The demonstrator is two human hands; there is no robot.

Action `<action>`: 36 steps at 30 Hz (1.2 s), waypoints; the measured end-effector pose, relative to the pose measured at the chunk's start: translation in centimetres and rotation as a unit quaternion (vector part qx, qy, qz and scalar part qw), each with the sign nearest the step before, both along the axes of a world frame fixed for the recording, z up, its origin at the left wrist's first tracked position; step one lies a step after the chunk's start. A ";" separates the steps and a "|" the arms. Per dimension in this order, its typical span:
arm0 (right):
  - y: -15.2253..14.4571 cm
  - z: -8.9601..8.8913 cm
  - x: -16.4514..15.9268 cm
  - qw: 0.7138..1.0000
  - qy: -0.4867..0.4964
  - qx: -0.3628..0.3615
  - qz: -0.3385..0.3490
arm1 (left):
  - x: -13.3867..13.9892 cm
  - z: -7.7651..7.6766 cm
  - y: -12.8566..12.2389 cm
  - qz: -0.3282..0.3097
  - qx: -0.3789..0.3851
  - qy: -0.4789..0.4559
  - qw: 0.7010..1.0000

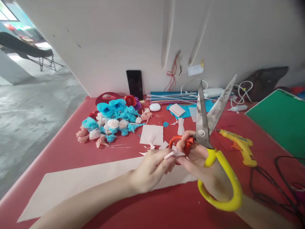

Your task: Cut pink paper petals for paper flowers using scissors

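Left hand (150, 170): fingertips drawn together, and I'm pinching a small folded pink paper (173, 154) just left of the scissors (202, 133).
Right hand (206, 174): curled around the scissors, orange handle at my fingers, yellow loop over my wrist; thumb tip up against the paper, or very near it, I can't tell.
Blades: spread wide, tips pointing away from me.
Pale sheet (78, 178): flat under my left forearm, left of the scissors.
Flowers (114, 121): a blue, white, pink and red heap, farther left of the scissors.
Glue gun (240, 144): lying right of the scissors.
Edges: white panel (119, 38) rising beyond the scissors, green board (281, 124) slanting in at far right.
Room: bare red tabletop (143, 213) on my side of the scissors, lower left.
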State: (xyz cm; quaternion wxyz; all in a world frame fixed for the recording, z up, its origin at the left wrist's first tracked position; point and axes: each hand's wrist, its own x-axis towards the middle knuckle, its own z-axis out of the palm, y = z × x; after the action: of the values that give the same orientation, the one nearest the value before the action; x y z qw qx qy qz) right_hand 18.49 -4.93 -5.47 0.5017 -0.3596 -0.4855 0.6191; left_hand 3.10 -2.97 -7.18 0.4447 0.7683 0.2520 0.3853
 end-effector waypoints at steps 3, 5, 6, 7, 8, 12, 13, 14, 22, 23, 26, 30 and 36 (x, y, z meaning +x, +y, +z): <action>-0.3 0.6 -0.2 0.999 -0.038 -0.002 -0.021 | 0.0 -0.2 -0.1 0.002 0.020 0.002 1.000; -0.4 1.0 -0.2 0.999 -0.050 -0.010 -0.012 | 0.0 -0.2 -0.3 0.002 0.030 0.011 0.999; -0.4 1.1 -0.2 0.999 -0.051 -0.010 -0.006 | 0.0 -0.1 -0.3 -0.001 0.034 0.016 0.999; -0.4 1.2 -0.1 0.998 -0.054 -0.006 -0.007 | 0.0 0.0 -0.3 -0.004 0.040 0.019 0.999; -0.4 1.1 0.0 0.998 -0.059 0.006 -0.010 | 0.0 0.2 -0.3 -0.005 0.048 0.022 0.999; 0.0 0.4 0.5 0.992 -0.094 0.070 -0.039 | -0.1 1.1 -0.2 0.006 0.098 0.023 0.995; 0.0 0.3 0.5 0.990 -0.104 0.083 -0.051 | -0.1 1.3 -0.1 0.020 0.106 0.017 0.994; 0.0 0.2 0.6 0.987 -0.113 0.097 -0.059 | -0.2 1.5 -0.1 0.036 0.112 0.006 0.993; -1.0 1.0 -0.2 0.980 -0.132 0.119 -0.093 | -1.0 2.8 0.3 0.098 0.341 0.017 0.935; -1.0 0.9 -0.2 0.982 -0.123 0.120 -0.081 | -1.1 3.0 0.3 0.104 0.390 0.028 0.915; -1.0 0.5 -0.2 0.987 -0.093 0.110 -0.073 | -1.3 3.5 0.4 0.116 0.466 0.038 0.876; -1.0 0.5 -0.1 0.990 -0.072 0.061 -0.101 | -1.4 3.6 0.3 0.111 0.469 0.042 0.875; -1.0 1.3 0.2 0.989 -0.098 0.088 -0.061 | -1.3 3.6 0.2 0.068 0.357 0.010 0.932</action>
State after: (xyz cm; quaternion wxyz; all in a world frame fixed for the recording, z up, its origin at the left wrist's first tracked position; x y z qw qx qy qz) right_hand 18.67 -5.92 -4.18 0.5184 -0.4021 -0.5617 0.5041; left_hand 1.83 -2.79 -3.62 0.1117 0.8613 0.1539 0.4712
